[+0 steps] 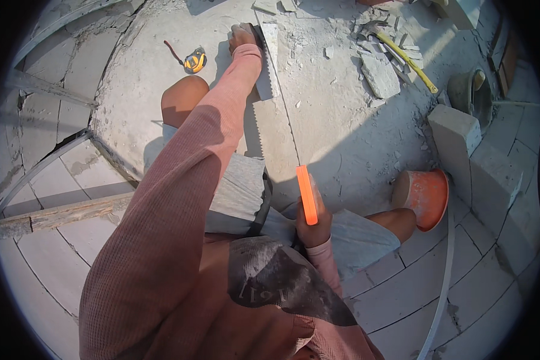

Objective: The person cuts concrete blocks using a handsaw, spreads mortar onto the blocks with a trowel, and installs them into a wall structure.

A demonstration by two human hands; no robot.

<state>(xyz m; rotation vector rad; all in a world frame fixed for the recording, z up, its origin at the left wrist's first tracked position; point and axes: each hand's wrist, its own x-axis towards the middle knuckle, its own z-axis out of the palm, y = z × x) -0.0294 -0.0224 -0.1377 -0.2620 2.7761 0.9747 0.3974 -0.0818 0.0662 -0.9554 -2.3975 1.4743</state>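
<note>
Evidently, right hand [320, 217] wraps its fingers round saw handle [306, 195] for control; left hand [242, 39] rests well ahead, perhaps bracing, finger closure indeterminable.

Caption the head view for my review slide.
Right hand grips an orange-handled saw, left hand stretched forward; tape measure and hammer lie nearby on dusty ground.

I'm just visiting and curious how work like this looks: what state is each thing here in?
Saw: gripped in the right hand.
Left hand: reached out ahead, low; its hold is unclear.
Tape measure: set down, unheld.
Hammer: lying down, unheld.
Orange bucket: tipped on its side, dusty.
Grey bucket: seemingly tipped; contents unclear.
</note>
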